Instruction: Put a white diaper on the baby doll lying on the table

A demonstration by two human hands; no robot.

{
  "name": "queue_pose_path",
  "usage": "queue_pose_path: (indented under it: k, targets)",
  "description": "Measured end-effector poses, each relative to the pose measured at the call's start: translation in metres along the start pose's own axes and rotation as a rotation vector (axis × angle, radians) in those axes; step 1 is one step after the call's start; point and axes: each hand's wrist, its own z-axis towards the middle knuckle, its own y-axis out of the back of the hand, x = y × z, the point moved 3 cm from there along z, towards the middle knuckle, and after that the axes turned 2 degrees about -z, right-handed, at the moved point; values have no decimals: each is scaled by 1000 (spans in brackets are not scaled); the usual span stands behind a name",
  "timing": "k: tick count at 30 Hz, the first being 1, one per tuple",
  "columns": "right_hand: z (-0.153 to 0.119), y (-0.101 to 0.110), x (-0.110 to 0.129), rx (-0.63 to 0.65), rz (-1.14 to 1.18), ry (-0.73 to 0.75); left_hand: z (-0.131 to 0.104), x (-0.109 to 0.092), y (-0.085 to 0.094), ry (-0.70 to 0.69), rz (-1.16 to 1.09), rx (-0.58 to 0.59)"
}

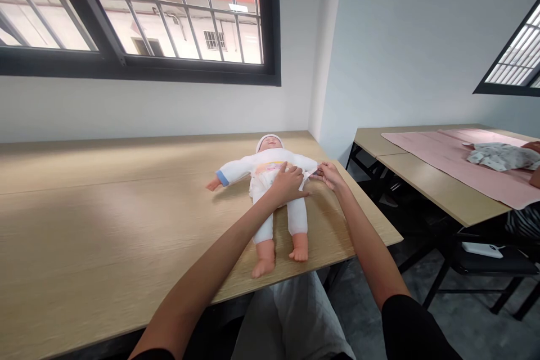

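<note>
A baby doll [262,224] in a white outfit and a white cap lies on its back on the wooden table [126,225], feet towards me. Around its hips is a white diaper [257,188], partly covered by my hand. My left hand [289,185] rests over the front of the diaper, fingers spread and lying on it. Beside the doll's hip, my right hand [331,175] pinches the end of a white diaper tab [310,173] stretched out from the waist. The doll's hand on that side is mostly hidden behind my fingers.
To the right stands another table [447,185] with a pink cloth [439,157] and a white patterned cloth [498,156]. A person's arm [535,177] shows at the right edge. Below is a black chair [493,263] holding a white object [483,249]. A barred window [185,62] is ahead.
</note>
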Motion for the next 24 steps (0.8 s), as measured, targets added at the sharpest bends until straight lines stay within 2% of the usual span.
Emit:
queue_pose_path:
  k: [8, 18, 24]
  targets:
    - [0, -10, 2, -110, 28, 76, -4, -4, 1, -34, 67, 10]
    - [-4, -20, -2, -198, 32, 174, -1, -20, 3, -81, 171, -67]
    - [-7, -28, -2, -158, -10, 217, 1, -25, 1, -193, 144, -71]
